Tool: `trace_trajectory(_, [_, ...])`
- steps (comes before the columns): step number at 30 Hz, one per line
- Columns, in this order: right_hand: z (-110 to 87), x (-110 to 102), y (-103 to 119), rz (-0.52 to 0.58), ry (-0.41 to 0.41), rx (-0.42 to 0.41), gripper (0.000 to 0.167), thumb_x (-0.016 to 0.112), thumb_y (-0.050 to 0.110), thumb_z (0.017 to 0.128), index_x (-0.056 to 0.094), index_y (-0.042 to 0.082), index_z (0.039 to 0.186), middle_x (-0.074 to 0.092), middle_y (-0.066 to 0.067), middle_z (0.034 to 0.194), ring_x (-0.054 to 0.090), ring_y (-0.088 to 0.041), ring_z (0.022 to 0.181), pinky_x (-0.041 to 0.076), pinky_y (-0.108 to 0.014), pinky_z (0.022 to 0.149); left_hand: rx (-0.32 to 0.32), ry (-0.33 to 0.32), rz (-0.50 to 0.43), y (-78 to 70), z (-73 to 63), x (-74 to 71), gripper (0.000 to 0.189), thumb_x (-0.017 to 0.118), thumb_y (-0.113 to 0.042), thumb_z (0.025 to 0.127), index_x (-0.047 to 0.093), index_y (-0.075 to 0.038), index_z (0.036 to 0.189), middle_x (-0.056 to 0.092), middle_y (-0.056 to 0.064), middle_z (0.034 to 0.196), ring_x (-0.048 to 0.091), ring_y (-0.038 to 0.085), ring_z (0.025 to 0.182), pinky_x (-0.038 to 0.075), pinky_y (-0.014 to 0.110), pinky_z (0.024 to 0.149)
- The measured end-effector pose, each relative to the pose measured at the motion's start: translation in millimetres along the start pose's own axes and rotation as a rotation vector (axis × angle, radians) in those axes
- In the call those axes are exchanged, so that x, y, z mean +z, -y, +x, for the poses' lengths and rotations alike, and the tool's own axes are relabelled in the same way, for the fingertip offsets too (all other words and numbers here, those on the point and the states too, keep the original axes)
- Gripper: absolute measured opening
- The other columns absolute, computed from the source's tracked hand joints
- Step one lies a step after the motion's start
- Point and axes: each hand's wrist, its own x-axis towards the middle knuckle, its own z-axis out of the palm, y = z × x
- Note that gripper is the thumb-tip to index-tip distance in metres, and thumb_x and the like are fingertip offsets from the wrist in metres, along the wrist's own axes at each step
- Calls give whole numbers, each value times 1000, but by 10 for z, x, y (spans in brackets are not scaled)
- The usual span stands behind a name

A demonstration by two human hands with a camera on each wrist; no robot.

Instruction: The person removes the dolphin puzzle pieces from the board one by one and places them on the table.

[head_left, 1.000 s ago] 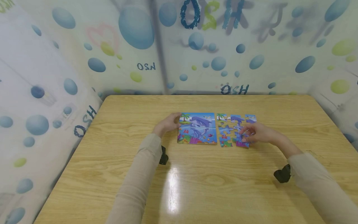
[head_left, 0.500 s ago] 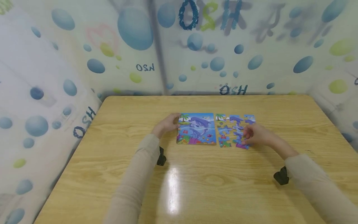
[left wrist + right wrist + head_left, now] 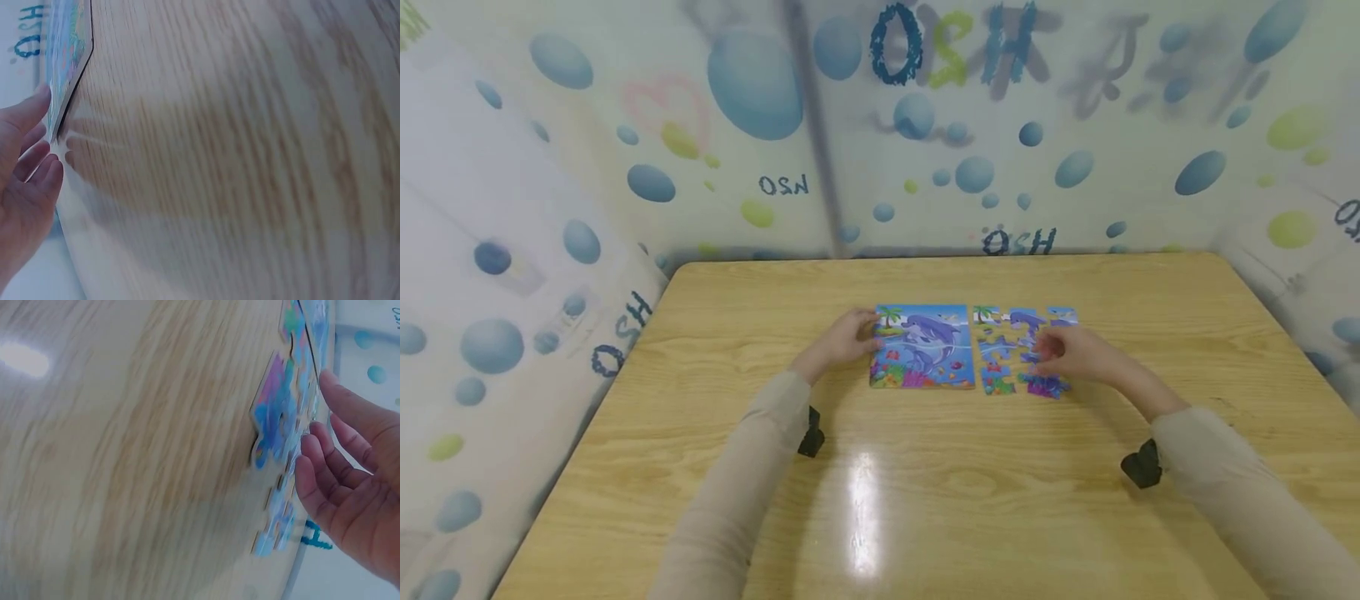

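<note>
A square dolphin picture board lies on the table. At its left edge, my left hand has its thumb over the border and fingers loosely bent, as the left wrist view shows with the same board. To the board's right are several jigsaw pieces of the same picture, laid out in loose rows. My right hand hovers low over their right side and covers some. In the right wrist view its thumb and fingers stand apart near a purple and blue piece, with no piece visible between them.
The wooden table has its far edge against a pale wall printed with blue and green bubbles. A dark wrist-worn camera hangs beneath the right sleeve, another dark camera beneath the left one.
My right hand has moved slightly up and left over the pieces, showing more of the lower right purple and blue piece. The left hand stays by the board's edge. The head view shifted slightly.
</note>
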Motion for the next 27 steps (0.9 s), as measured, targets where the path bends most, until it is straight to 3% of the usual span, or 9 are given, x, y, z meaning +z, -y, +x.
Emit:
trace_trajectory(7, [188,111,243,11,17,-25,34,70,22,80,57,0,103,59,-8,90,54,-17,81,50,-30,71,13,76,42,20,-51,-16,59,57,-23,90,33,1,139,24,21,148,22,36,138,18,47,115])
trace_trajectory(15, [436,289,547,11,60,-76,50,69,23,81,52,-3,120,59,-18,112,55,-31,105,49,-43,90,18,84,63,24,-55,-13,61,57,-24,90,31,1,140,25,22,148,21,37,138,17,47,116])
trace_trajectory(27, [659,443,819,-6,110,-73,56,72,23,78,50,-6,122,55,-21,119,52,-34,111,45,-44,97,2,102,28,53,-50,-3,61,55,-22,91,28,-1,142,22,19,149,18,35,139,16,46,116])
